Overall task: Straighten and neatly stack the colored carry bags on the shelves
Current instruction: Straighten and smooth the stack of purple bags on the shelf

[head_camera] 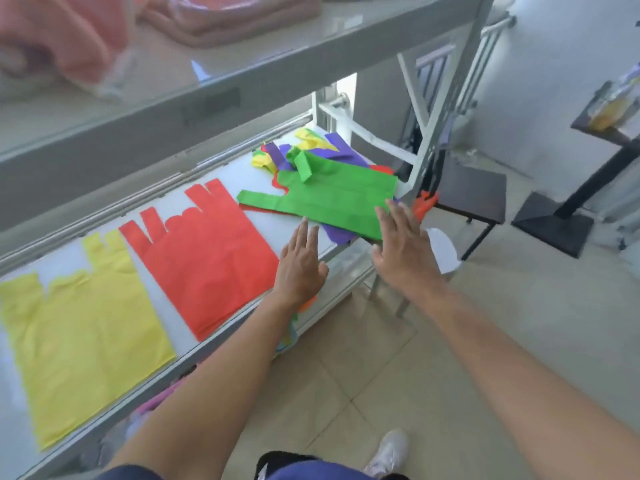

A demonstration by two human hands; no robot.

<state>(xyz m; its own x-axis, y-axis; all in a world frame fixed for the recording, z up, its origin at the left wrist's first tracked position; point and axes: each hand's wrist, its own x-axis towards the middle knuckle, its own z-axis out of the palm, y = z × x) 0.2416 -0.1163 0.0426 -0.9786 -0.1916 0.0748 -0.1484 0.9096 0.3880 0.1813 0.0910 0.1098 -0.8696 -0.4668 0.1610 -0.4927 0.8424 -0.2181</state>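
A flat yellow bag (83, 327) lies at the left of the white shelf (239, 171), with a flat red bag (204, 258) beside it. At the right end a green bag (332, 202) tops a jumbled heap of purple, yellow and red bags (311, 147). My left hand (299, 268) hovers with straight fingers over the shelf's front edge, just right of the red bag. Over the green bag's near right corner my right hand (403, 244) is spread flat; whether it touches the bag I cannot tell. Neither hand holds anything.
An upper shelf (214, 88) overhangs, carrying pink folded fabric (214, 19). A metal post (446, 98) stands at the right end. A dark stool (474, 195) and a black stand base (554, 226) are on the tiled floor. More coloured bags show below the shelf edge (291, 330).
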